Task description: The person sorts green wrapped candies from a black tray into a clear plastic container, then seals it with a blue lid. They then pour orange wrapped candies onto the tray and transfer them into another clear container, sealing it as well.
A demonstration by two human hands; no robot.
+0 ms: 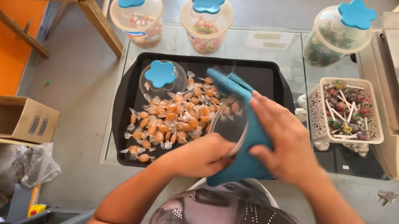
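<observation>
A: Head view, quick. Left hand (201,154) cups the clear jar (231,121) from below, grip wrapped round its near side. Right hand (284,140) presses a blue cloth (240,130) onto the jar, fingers closed over the cloth.

B: Where does the jar sit?

A: Held tilted above the black tray (132,75), over its right-hand near part, beside the pile of orange wrapped candies (168,117). Its blue flower lid (161,74) lies on the tray, far left.

B: Risks?

A: Probably slip: smooth jar, wiping pressure, could drop onto the glass desk (276,49). The cloth's far end could also sweep candies off the tray.
</observation>
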